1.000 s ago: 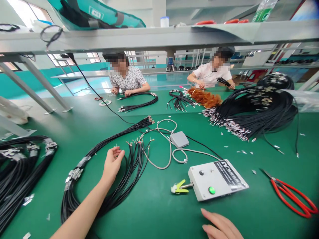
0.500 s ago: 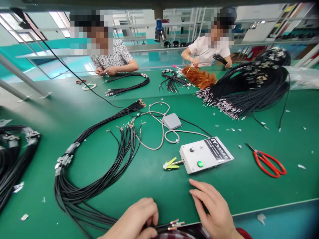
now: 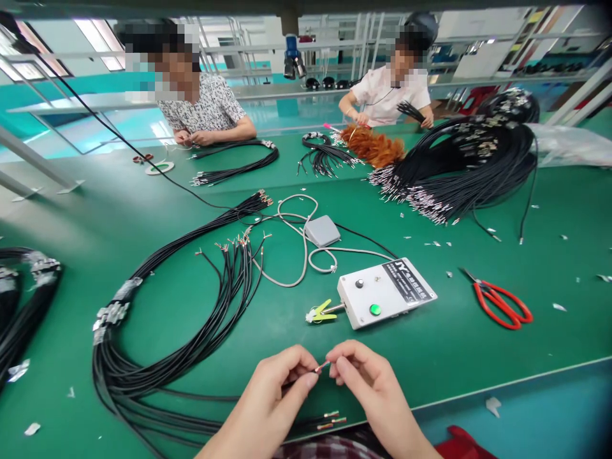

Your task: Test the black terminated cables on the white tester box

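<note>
My left hand (image 3: 275,392) and my right hand (image 3: 368,382) meet low in the middle of the view. Both pinch the pink tip of one thin black wire (image 3: 321,367) between thumb and forefinger. More wire ends (image 3: 332,419) with coloured tips lie on the green table (image 3: 478,370) just below my hands. A big loop of black wires (image 3: 157,357) runs from there to the left. A white tester box (image 3: 386,292) with a green button and a yellow-green clip (image 3: 319,312) sits right behind my hands.
Red scissors (image 3: 500,303) lie to the right. A grey foot pedal (image 3: 322,231) with grey cable sits mid-table. A large heap of black wires (image 3: 468,166) fills the back right. Two people work across the table. Another wire bundle (image 3: 21,299) lies far left.
The view tipped down toward the near edge. My left hand left the wire ends mid-table and came close. Both hands rose and now pinch one wire tip together.
</note>
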